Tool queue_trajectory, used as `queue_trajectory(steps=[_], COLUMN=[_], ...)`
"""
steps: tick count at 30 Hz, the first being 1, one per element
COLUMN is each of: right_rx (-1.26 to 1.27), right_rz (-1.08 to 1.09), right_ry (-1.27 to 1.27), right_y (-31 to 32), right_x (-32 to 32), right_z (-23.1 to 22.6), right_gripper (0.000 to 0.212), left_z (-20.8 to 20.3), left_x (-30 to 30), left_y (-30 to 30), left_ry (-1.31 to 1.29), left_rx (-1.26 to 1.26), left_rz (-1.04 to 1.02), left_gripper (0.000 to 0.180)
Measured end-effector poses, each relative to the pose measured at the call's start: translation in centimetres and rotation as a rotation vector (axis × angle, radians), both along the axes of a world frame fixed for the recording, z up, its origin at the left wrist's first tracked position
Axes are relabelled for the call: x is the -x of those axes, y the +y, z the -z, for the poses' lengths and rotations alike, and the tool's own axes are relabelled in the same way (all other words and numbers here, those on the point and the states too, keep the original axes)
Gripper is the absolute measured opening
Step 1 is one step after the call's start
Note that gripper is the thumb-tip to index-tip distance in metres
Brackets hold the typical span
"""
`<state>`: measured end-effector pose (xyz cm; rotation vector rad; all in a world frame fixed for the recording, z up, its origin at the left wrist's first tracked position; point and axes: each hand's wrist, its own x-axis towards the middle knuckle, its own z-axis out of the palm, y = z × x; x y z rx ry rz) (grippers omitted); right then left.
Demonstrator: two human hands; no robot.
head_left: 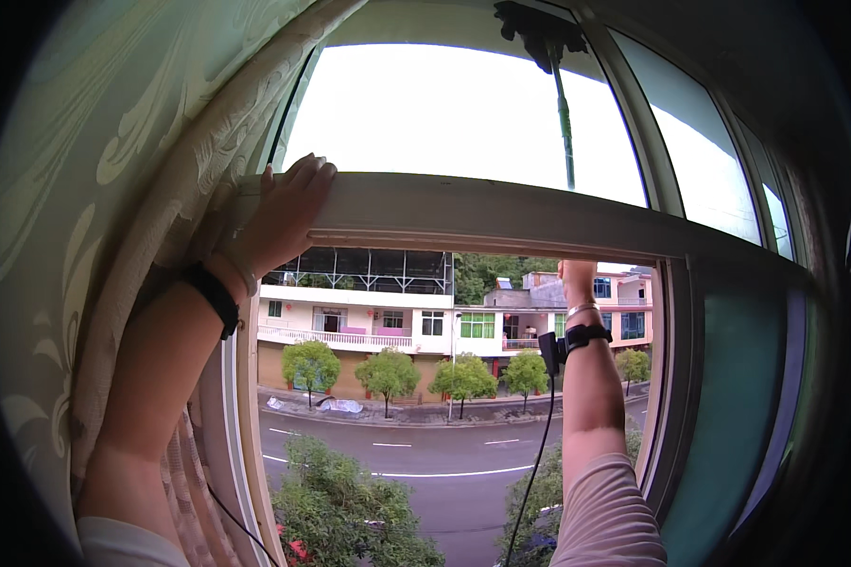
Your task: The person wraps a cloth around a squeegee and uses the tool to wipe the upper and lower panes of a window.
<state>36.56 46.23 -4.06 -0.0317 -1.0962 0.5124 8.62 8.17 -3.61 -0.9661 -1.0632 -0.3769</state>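
My left hand (288, 213) grips the pale window crossbar (482, 207) near its left end, fingertips over its upper edge. Through the opening below that bar, my right arm reaches outside. The right hand (578, 282) is raised in a closed fist just under the bar. In line above it, behind the upper glass pane (425, 113), stands the green pole of a mop (564, 113). Its dark, shaggy head is against the top of the pane. The bar hides the pole's lower part, where it meets my fist.
A patterned curtain (175, 217) hangs at the left beside the window frame. On the right is a greenish sliding pane (733, 397). Outside, far below, are a road (425, 463), trees (388, 373) and buildings. Black cables (536, 463) hang near both arms.
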Motion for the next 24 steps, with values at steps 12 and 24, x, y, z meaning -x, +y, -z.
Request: queue_trajectory(steps=[12, 24], right_rx=[0.381, 0.360], right_rz=[0.083, 0.420], right_ry=[-0.069, -0.137], right_y=[-3.5, -6.5], right_x=[-1.4, -2.1], right_z=[44.1, 42.0], right_gripper=[0.010, 0.016], left_z=[0.3, 0.2], left_x=[-0.4, 0.7], left_y=[-0.7, 0.0], left_ry=[-0.071, 0.024], left_rx=[0.028, 0.022], left_rz=[0.026, 0.042], left_gripper=[0.073, 0.069])
